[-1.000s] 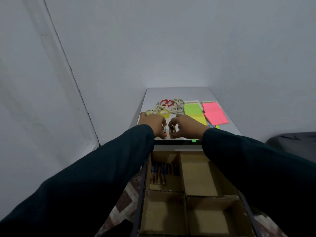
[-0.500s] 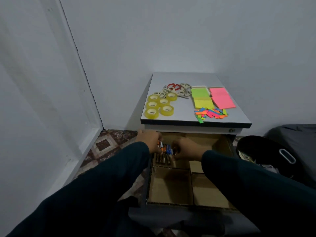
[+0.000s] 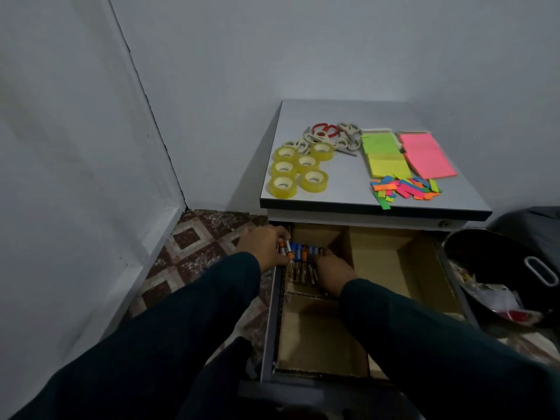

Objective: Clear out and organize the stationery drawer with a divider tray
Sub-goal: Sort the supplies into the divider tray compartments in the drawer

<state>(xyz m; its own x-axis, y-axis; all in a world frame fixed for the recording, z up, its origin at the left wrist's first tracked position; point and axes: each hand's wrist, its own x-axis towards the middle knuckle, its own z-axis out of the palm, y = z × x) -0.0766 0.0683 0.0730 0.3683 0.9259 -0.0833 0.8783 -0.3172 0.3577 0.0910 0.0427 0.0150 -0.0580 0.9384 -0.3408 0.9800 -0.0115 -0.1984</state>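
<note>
Batteries (image 3: 303, 253) held by left hand (image 3: 264, 244) over divider tray (image 3: 394, 262).

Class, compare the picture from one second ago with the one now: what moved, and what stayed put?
Both hands came down from the cabinet top into the drawer's back-left compartment, carrying batteries. The left hand still pinches batteries; the right hand rests among those in the divider tray. Tape rolls, scissors and sticky notes stayed put.
</note>
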